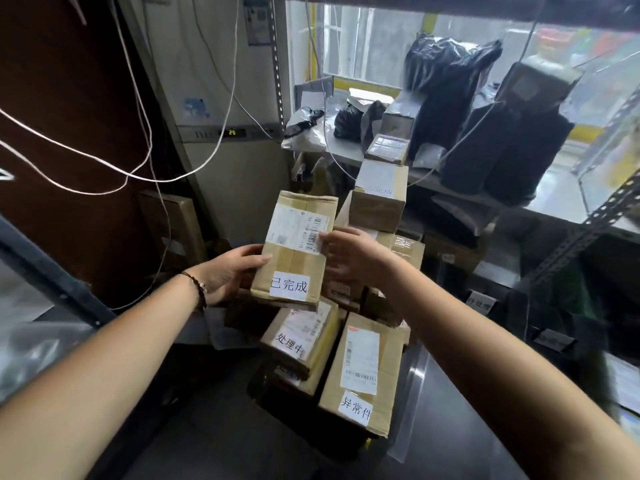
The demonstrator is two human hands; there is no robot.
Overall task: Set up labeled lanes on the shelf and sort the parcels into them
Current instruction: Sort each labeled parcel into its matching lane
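From the head camera, both arms reach forward to a cardboard parcel (294,251) held up in the air, tilted a little, above a heap of other boxes. The left hand (228,275) grips its left edge, thumb on top and fingers curled underneath; a dark bracelet (200,289) sits on that wrist. The right hand (349,254) holds the right edge, thumb pressed on the corner of the shipping label (298,230) and fingers curled behind the box. A white sticker (289,285) on the near end of the parcel reads 已完成.

Just below lie two more boxes side by side: one marked 处理中 (301,341) on the left, one marked 异常件 (363,372) on the right. Behind the held parcel stands another box (379,199) with a faint 已完成 sticker, and a smaller taped box (386,148) rests beyond it.

The metal shelf (343,148) at the back carries black plastic bags (446,81) and grey mailers. A small tag (479,303) hangs on the lower right shelf (its writing is too blurred to read). White cords (138,133) loop across the left.
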